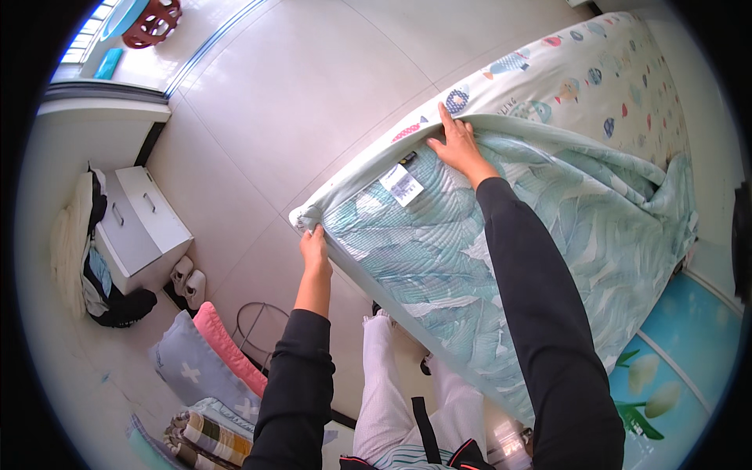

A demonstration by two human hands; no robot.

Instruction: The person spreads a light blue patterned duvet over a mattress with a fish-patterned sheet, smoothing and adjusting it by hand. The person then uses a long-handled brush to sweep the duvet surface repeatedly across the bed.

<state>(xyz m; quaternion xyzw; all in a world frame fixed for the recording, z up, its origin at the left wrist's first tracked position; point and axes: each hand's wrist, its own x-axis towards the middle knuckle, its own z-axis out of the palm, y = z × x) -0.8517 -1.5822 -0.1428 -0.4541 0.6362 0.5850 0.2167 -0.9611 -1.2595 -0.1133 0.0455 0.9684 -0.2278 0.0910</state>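
A quilted, leaf-patterned pale green bed pad (pixel 405 252) covers the near part of the bed. Its near-left corner is pinched by my left hand (pixel 315 254), where bunched white fabric (pixel 306 217) shows. My right hand (pixel 461 147) lies on the pad's plain pale green border, thumb and index finger spread, the index fingertip reaching onto a fish-printed white sheet (pixel 558 76). Left of that hand, a white label (pixel 401 184) bearing print lies on the pad. Toward the far right, the pad is folded into loose creases (pixel 640 182).
On the left are a white drawer cabinet (pixel 147 217), draped clothes (pixel 97 276) and white shoes (pixel 189 282). Nearer me stand a grey cushion (pixel 194 358), a pink cushion (pixel 226 346), a round metal frame (pixel 258 326) and a checked folded blanket (pixel 214 437). A blue tulip-printed panel (pixel 675 346) is at right.
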